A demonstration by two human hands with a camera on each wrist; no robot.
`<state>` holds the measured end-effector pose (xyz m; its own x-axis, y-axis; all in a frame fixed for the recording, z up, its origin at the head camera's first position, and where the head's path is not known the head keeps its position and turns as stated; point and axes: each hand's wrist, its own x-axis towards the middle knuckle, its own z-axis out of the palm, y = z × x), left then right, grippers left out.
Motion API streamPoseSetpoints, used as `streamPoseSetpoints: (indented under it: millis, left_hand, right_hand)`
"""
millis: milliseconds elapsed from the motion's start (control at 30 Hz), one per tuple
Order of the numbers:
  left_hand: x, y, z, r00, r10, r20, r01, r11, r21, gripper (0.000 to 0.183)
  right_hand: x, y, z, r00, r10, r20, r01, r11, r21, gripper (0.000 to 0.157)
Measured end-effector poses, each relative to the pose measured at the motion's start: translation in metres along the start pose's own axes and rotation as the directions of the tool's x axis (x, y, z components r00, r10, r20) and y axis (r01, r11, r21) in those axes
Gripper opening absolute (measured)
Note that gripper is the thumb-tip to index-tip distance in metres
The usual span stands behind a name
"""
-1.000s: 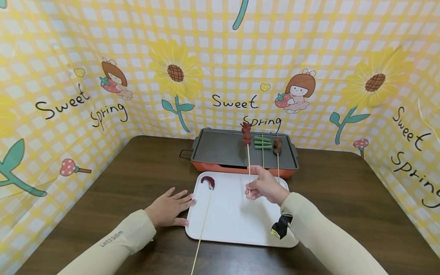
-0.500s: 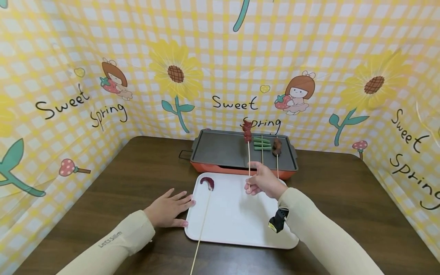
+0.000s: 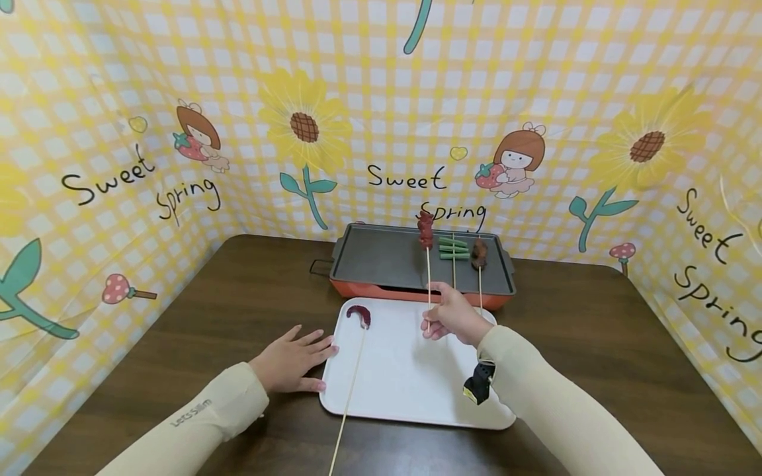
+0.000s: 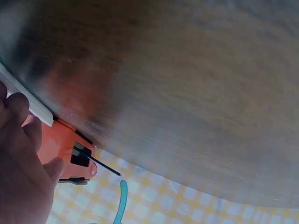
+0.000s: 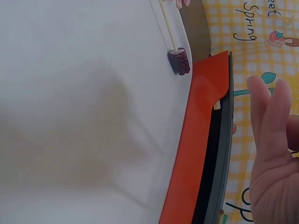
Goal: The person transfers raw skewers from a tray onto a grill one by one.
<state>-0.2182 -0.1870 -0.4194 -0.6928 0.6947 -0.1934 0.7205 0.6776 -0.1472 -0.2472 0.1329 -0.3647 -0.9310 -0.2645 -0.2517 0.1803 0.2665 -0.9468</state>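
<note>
My right hand pinches the bare stick of a red meat skewer, held raised with its meat end over the grill pan. In the right wrist view the fingers show at the right edge, and the stick is mostly hidden. My left hand lies with spread, straight fingers, their tips touching the left rim of the white tray. On that tray rests a skewer with a curled, dark purple-red piece, its stick reaching past the front rim.
On the grill's right part lie a green vegetable skewer and a brown meat skewer, their sticks pointing toward me. A wire handle juts from the orange grill base's left. Checked cloth walls in the wooden table.
The right hand, with the red meat skewer, has shifted slightly up and away from me, then a touch left. The left hand and the skewer on the tray have stayed put.
</note>
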Motion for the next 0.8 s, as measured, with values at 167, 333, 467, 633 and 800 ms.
streamPoseSetpoints:
  millis: [167,333,467,633,800]
  left_hand:
    - [-0.0001,-0.0010,0.0014,1.000,0.006,0.001,-0.006,1.000,0.009,0.067]
    - [0.0000,-0.0010,0.0005,1.000,0.003,-0.006,-0.003,1.000,0.010,0.067]
    - [0.0009,-0.0010,0.0002,1.000,0.006,0.002,-0.006,1.000,-0.006,0.066]
    - [0.0012,-0.0012,0.0015,1.000,0.003,0.011,-0.003,1.000,-0.028,0.066]
    - [0.0023,-0.0013,0.0048,1.000,0.000,-0.013,0.000,1.000,-0.005,0.066]
  right_hand:
    - [0.0013,-0.0008,0.0004,1.000,0.011,-0.003,-0.011,1.000,0.006,0.064]
    - [0.0029,-0.0011,0.0015,1.000,0.005,-0.004,-0.005,1.000,0.009,0.063]
    - [0.0040,0.0000,0.0031,1.000,0.015,-0.014,-0.015,1.000,0.016,0.064]
    - [0.0048,0.0022,0.0052,0.999,0.032,-0.022,-0.031,0.999,0.034,0.064]
    - [0.0058,0.0039,0.0046,0.999,0.024,-0.033,-0.023,0.999,0.028,0.063]
